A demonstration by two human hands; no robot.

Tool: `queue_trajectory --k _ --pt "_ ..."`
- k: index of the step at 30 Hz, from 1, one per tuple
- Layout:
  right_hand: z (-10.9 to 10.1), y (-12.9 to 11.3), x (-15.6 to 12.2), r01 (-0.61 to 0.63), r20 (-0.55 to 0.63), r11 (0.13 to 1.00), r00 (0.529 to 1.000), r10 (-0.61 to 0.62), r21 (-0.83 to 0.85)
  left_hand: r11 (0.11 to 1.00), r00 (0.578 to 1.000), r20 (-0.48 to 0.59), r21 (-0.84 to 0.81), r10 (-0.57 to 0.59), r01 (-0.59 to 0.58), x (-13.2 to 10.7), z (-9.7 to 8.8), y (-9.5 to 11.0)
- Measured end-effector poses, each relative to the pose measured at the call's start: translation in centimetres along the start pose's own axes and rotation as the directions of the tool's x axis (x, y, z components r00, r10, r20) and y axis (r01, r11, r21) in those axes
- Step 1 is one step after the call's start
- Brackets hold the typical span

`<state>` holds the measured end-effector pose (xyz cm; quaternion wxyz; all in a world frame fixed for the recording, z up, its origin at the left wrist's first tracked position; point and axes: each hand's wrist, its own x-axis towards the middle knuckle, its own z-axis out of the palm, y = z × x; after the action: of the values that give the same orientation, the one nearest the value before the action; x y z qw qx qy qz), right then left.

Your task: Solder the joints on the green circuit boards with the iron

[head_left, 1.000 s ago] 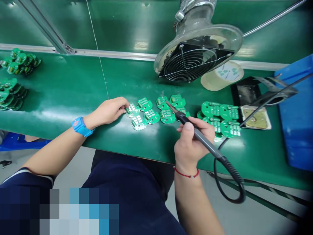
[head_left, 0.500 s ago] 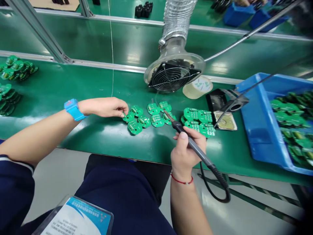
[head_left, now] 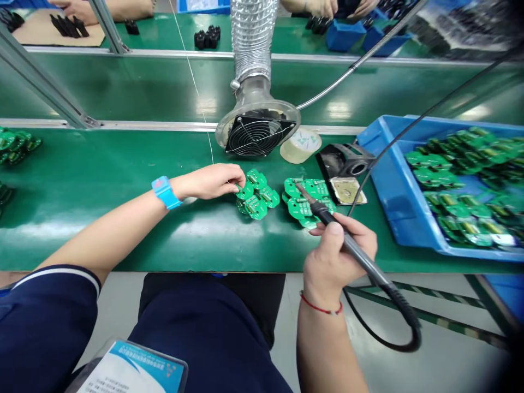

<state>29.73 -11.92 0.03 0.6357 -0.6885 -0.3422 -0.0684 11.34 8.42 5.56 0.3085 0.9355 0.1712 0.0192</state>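
My left hand (head_left: 223, 180) has its thumb and fingers pinched at the left edge of a cluster of green circuit boards (head_left: 257, 203). A thin pale wire (head_left: 208, 136) runs down from above to the back of this hand; whether the fingers also hold it is hidden. In my right hand (head_left: 338, 254) is a soldering iron (head_left: 360, 256), gripped like a pen. Its tip points at a second cluster of circuit boards (head_left: 317, 188) just to the right; I cannot tell whether it touches.
A fume extractor fan (head_left: 256, 135) hangs above the boards. Behind them are a tape roll (head_left: 301, 146) and a soldering iron stand (head_left: 347, 161) with a sponge (head_left: 347, 191). A blue bin (head_left: 393, 191) of boards stands right. More boards (head_left: 18, 144) lie far left. Other people's hands (head_left: 77, 10) work across the bench.
My left hand and the board cluster at its fingers have moved right, close to the other boards. The iron's tip has shifted from the middle boards to the right cluster. The view has shifted too.
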Motion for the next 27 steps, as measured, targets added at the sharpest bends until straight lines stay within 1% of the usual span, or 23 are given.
queue_trajectory --k 2,4,7,11,13,16,18,21,24,27 --pt "-0.2 -0.1 -0.3 -0.007 0.027 1.000 1.000 0.007 -0.014 0.999 0.999 0.029 0.036 -0.013 0.012 1.1 0.7 -0.8" --pt "-0.2 -0.2 -0.6 -0.013 0.048 1.000 0.999 0.014 -0.017 0.999 0.998 0.064 0.047 -0.026 0.023 1.5 1.0 -1.5" --pt "0.1 -0.2 -1.0 -0.018 0.058 1.000 0.998 0.019 -0.011 0.999 0.996 0.084 0.035 -0.032 0.029 1.5 1.1 -2.2" --pt "0.7 0.2 -0.8 -0.016 0.066 1.000 0.998 0.016 -0.003 0.999 0.995 0.087 0.007 -0.043 0.043 1.3 1.1 -2.5" --pt "1.1 0.4 -0.7 -0.008 0.102 1.000 0.995 0.009 -0.011 0.999 0.995 0.088 -0.011 -0.049 0.051 1.4 1.2 -2.6" --pt "1.6 0.7 -0.4 0.033 0.193 0.999 0.981 -0.025 -0.036 0.998 0.994 0.103 -0.028 -0.047 0.050 1.6 1.1 -2.7" --pt "2.0 0.8 -0.2 0.061 0.235 0.997 0.971 -0.051 -0.038 0.999 0.991 0.134 -0.036 -0.025 0.030 2.0 0.8 -2.7" --pt "2.5 0.8 0.1 0.055 0.275 0.998 0.960 -0.047 -0.022 0.999 0.982 0.189 -0.034 -0.003 0.010 2.5 0.4 -2.5" --pt "3.0 0.6 0.3 0.033 0.327 0.999 0.945 -0.023 -0.027 0.999 0.974 0.224 -0.018 -0.027 0.032 3.0 0.1 -1.8" --pt "3.6 0.3 0.4 0.088 0.370 0.995 0.927 -0.066 -0.043 0.998 0.974 0.217 0.021 -0.059 0.056 3.1 0.0 -0.9"
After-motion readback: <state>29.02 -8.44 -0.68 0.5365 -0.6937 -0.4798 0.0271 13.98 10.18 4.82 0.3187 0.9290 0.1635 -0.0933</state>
